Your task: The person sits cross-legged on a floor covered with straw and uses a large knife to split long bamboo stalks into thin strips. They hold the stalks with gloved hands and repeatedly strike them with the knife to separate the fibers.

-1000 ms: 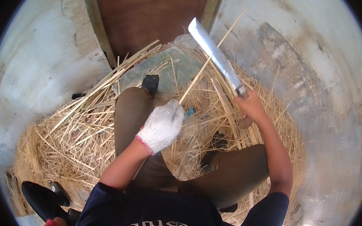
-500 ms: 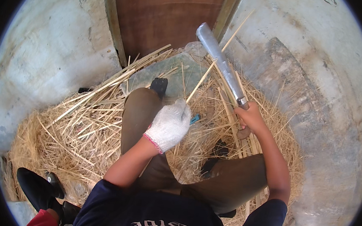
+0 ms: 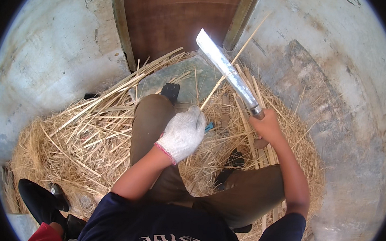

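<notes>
My left hand, in a white knit glove with a pink cuff edge, is closed on a thin bamboo strip that slants up and to the right. In my bare right hand is a machete, gripped by its wooden handle. Its broad silver blade points up and to the left and crosses over the strip; whether the two touch I cannot tell. A small blue object shows beside the glove, partly hidden by it.
Split bamboo strips and pale shavings cover the floor around my bent legs. A brown door stands ahead between stained concrete walls. At the lower left another person's dark-clad leg and red sleeve show.
The machete blade has swung left and turned, its face now brighter. My gloved left hand has shifted slightly to the right with the strip still in it.
</notes>
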